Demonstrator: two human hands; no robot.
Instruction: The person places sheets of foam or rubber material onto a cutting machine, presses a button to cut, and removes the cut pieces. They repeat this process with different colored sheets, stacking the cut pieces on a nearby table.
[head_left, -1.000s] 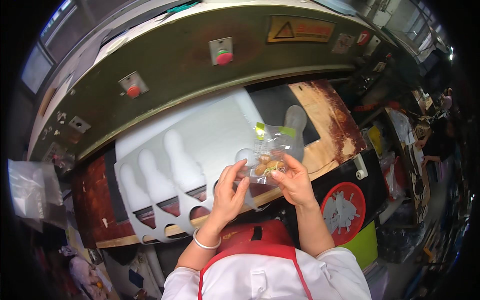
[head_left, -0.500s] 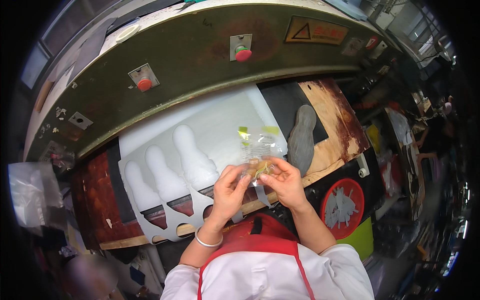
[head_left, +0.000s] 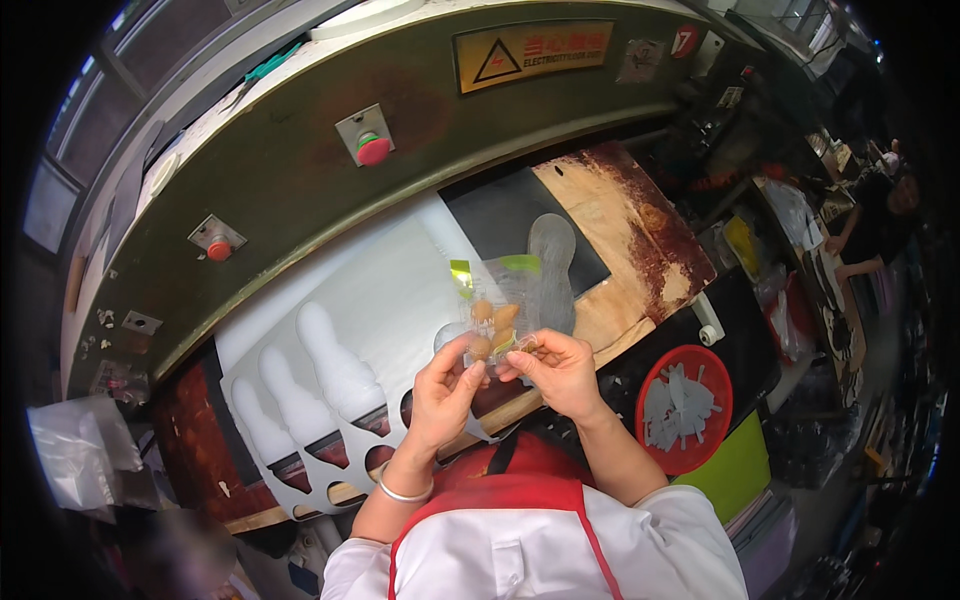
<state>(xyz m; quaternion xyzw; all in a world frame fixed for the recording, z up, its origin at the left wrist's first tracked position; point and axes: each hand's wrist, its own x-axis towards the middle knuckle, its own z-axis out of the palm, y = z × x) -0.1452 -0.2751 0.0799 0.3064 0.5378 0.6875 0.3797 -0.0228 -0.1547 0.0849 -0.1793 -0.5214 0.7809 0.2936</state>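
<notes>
Between my hands is a clear plastic snack packet (head_left: 521,284) with yellow-green patches at its upper corners and several brown pieces inside. My left hand (head_left: 445,396) pinches its lower left edge between thumb and fingers. At the lower right, the thumb and fingers of my right hand (head_left: 560,374) close on the same packet. Under and beyond it lies a pale grey sheet (head_left: 398,268) with sole-shaped cutouts along its left part. A grey sole-shaped piece (head_left: 553,262) rests just behind the packet, partly covered by it.
A green machine beam (head_left: 290,170) with red push buttons (head_left: 373,149) spans the far side. At right, a red bowl (head_left: 729,398) holds grey strips. The worn wooden board (head_left: 600,240) lies beneath the sheets. Another person (head_left: 880,225) is at the far right.
My view has swung right, so the bench appears shifted left. The packet faces me more openly, and the brown pieces inside show more clearly. Both hands still hold it.
</notes>
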